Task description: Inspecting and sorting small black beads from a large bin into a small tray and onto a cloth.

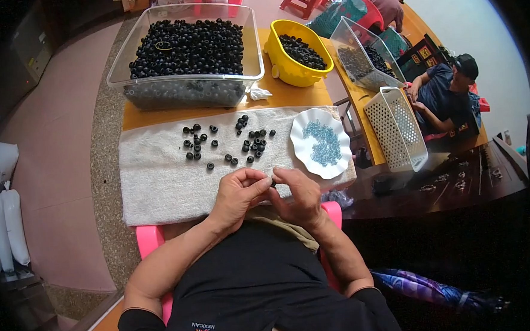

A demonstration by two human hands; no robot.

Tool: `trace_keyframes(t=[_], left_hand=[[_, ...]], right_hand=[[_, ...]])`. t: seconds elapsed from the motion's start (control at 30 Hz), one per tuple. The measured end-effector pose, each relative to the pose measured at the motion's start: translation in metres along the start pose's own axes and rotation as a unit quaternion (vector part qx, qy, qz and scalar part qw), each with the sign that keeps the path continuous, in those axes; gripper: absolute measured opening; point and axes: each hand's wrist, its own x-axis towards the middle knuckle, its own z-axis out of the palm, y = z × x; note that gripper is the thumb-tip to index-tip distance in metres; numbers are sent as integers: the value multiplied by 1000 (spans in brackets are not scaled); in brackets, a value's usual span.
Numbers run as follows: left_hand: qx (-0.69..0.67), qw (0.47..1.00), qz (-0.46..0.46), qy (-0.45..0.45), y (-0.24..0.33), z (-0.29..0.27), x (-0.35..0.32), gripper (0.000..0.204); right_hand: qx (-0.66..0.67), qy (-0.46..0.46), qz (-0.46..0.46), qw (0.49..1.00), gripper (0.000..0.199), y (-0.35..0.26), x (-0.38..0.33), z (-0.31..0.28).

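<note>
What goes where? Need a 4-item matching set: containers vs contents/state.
Things:
1. clear plastic bin
2. yellow tub
3. white scalloped plate
4. white perforated basket

Matches:
A. pale blue small pieces
B. tipped on its side at the table edge
C. heaped full of black rings, at the far left
D. partly filled with black rings, beside the big bin

Pairs: 1-C, 2-D, 3-A, 4-B

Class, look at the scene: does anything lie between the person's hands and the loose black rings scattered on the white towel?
Nothing visible does. The left hand and right hand meet over the towel's near edge, pinching a small black piece between them. Only bare towel separates them from the black rings. The white plate sits off to the right.
</note>
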Motion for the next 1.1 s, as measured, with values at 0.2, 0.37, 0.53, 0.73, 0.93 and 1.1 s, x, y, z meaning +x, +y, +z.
trace_keyframes(t=[0.2,0.37,0.53,0.73,0.93,1.1], left_hand=[[10,1000,11,-9,-2,0,0,11],[6,1000,8,8,-3,0,3,10],[7,1000,10,10,0,3,1,10],[8,1000,15,-2,1,4,0,11],[-12,1000,13,22,-2,1,1,14],[-8,999,13,33,-4,0,-1,14]], right_hand=[[13,-22,-28,999,42,2,2,0],[24,2,-13,1000,45,7,1,2],[24,10,-3,1000,48,8,0,3],[64,-28,14,997,39,5,6,-1],[20,7,23,1000,28,46,37,-12],[-45,93,73,992,19,110,105,-34]])
